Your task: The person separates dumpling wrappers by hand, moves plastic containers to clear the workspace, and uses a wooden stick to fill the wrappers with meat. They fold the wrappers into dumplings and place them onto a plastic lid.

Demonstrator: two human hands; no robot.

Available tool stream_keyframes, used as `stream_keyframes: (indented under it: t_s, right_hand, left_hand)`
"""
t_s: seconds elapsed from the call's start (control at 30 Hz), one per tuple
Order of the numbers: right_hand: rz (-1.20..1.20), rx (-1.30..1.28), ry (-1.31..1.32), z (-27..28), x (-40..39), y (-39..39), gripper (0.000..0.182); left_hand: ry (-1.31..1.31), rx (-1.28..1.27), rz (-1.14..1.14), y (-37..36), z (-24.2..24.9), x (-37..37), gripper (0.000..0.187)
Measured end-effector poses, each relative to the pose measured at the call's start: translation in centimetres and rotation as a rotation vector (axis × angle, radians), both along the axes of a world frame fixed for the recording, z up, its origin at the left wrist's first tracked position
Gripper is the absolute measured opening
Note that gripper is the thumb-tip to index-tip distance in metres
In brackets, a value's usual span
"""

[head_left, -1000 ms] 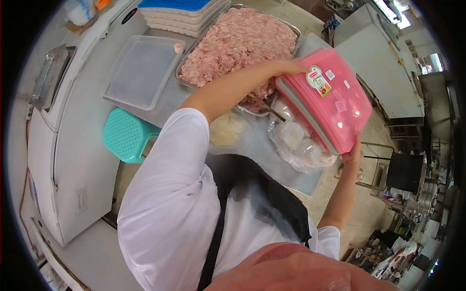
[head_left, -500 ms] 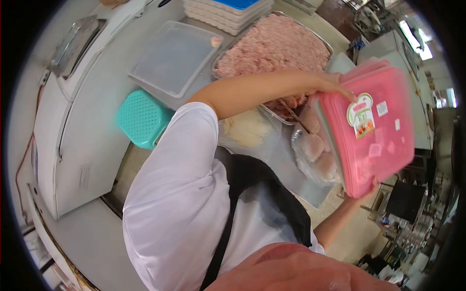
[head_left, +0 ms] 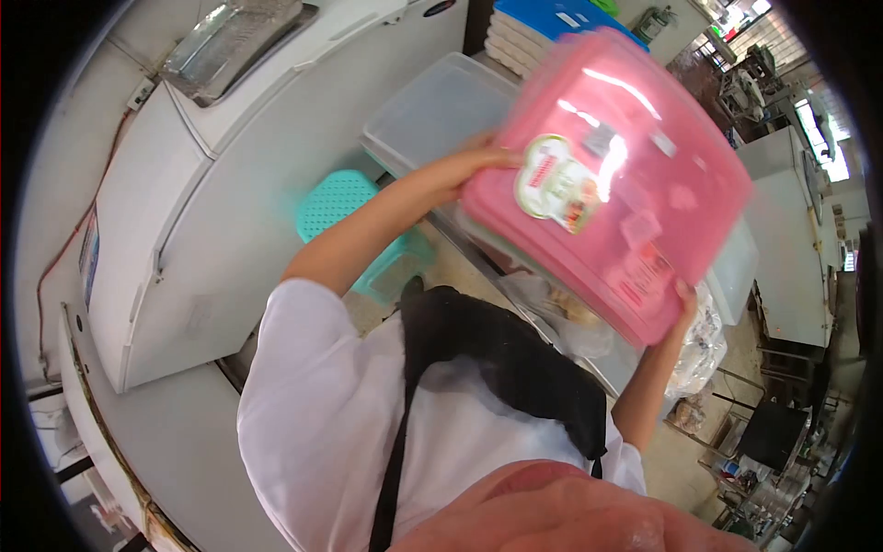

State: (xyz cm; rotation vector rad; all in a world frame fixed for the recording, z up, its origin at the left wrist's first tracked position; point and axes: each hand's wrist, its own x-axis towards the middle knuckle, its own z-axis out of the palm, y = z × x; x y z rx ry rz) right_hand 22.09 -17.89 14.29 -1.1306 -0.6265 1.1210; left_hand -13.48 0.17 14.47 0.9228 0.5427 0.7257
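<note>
A stack of pink translucent plastic lids (head_left: 589, 184) with a product label is held up in front of me, tilted. At its left edge my left hand (head_left: 487, 161) grips the rim, partly smeared by motion. My right hand (head_left: 682, 308) is closed on the lower right corner. Whitish translucent plastic shows under the pink stack. Behind it, most of the steel table is hidden. Below the stack's lower edge, a clear plastic bag (head_left: 584, 336) with pale contents shows in part.
A large clear plastic box (head_left: 437, 110) lies left of the lids. Beside the white freezer (head_left: 221, 193) stands a turquoise stool (head_left: 340, 207). White trays under a blue lid (head_left: 561, 18) are stacked behind. Clear plastic wrapping (head_left: 704, 345) lies at the right.
Both hands have carried the pink stack leftward and up, over the table. It now covers the tray of minced meat that showed before. My view has swung to the right.
</note>
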Motion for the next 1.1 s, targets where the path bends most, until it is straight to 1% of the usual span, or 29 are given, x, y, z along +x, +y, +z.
stream_keyframes:
  t_s: [0.03, 0.07, 0.1, 0.17, 0.23, 0.27, 0.33, 0.37, 0.4, 0.47, 0.5, 0.6, 0.63, 0.67, 0.7, 0.77, 0.87, 0.93, 1.0, 1.07, 1.1]
  right_hand:
    - [0.061, 0.004, -0.059, -0.2, -2.7, 2.2, 0.062]
    - [0.124, 0.011, -0.117, -0.3, -6.1, 4.4, 0.064]
    - [0.205, -0.007, -0.109, -0.6, -9.1, 6.4, 0.065]
    - [0.379, -0.039, -0.059, -1.5, -14.5, 9.9, 0.066]
    - [0.569, -0.042, -0.011, -2.9, -19.3, 13.4, 0.064]
    - [0.666, -0.033, -0.007, -3.5, -21.3, 14.9, 0.064]
    - [0.768, -0.075, -0.006, -4.5, -25.1, 17.4, 0.066]
    - [0.801, -0.062, 0.007, -3.6, -27.5, 18.2, 0.069]
    - [0.834, -0.052, 0.021, -2.5, -29.8, 18.7, 0.072]
    - [0.961, -0.026, 0.018, -2.2, -32.9, 20.9, 0.077]
    - [1.020, -0.003, 0.030, -1.9, -34.4, 21.9, 0.077]
    - [1.128, 0.011, 0.081, -1.0, -38.7, 23.7, 0.074]
    - [1.154, 0.006, 0.103, -1.1, -39.8, 23.9, 0.073]
    - [1.183, 0.001, 0.078, -1.5, -40.7, 24.0, 0.073]
    - [1.214, -0.006, 0.051, -2.0, -41.5, 23.9, 0.072]
    - [1.324, -0.058, -0.050, -3.9, -42.1, 23.9, 0.072]
    - [1.340, -0.214, -0.194, -5.9, -41.2, 22.5, 0.071]
    - [1.336, -0.184, -0.262, -6.8, -39.6, 21.7, 0.070]
    - [1.331, -0.138, -0.292, -6.8, -37.2, 21.2, 0.068]
    - [1.341, -0.064, -0.285, -5.3, -34.5, 21.0, 0.066]
    - [1.294, -0.053, -0.293, -4.9, -33.1, 21.0, 0.065]
  left_hand:
    - [0.049, -0.018, 0.093, 0.3, -1.4, -3.6, 0.068]
    - [0.074, -0.048, 0.156, 0.4, -1.8, -7.4, 0.071]
    - [0.100, -0.080, 0.220, 0.1, -2.4, -11.2, 0.075]
    - [0.059, -0.083, 0.354, -1.2, -4.3, -18.1, 0.073]
    - [0.063, -0.111, 0.465, -3.4, -5.2, -23.6, 0.068]
    - [0.049, -0.144, 0.485, -4.5, -5.9, -26.0, 0.067]
    - [0.026, -0.203, 0.541, -6.2, -7.7, -30.5, 0.066]
    - [0.020, -0.230, 0.577, -7.1, -8.6, -32.1, 0.066]
    - [0.013, -0.200, 0.672, -8.0, -9.5, -33.0, 0.063]
    - [-0.005, -0.148, 0.863, -10.0, -10.6, -34.1, 0.059]
    - [-0.023, -0.150, 0.928, -11.1, -10.9, -34.6, 0.060]
    - [-0.055, -0.139, 1.107, -13.9, -10.3, -35.7, 0.066]
    - [-0.054, -0.127, 1.159, -14.7, -9.4, -35.9, 0.068]
    - [-0.051, -0.115, 1.213, -15.5, -8.8, -36.2, 0.070]
    - [-0.075, -0.067, 1.214, -16.3, -9.6, -37.8, 0.074]
    - [-0.057, -0.065, 1.283, -17.8, -9.7, -40.2, 0.073]
    - [-0.054, -0.019, 1.334, -20.1, -9.7, -42.7, 0.070]
    - [-0.033, -0.009, 1.362, -21.6, -9.8, -43.0, 0.069]
    - [-0.057, -0.091, 1.301, -23.2, -10.5, -42.5, 0.071]
    - [-0.089, -0.170, 1.243, -25.2, -11.7, -41.1, 0.073]
    - [-0.031, -0.212, 1.286, -26.1, -12.7, -39.9, 0.073]
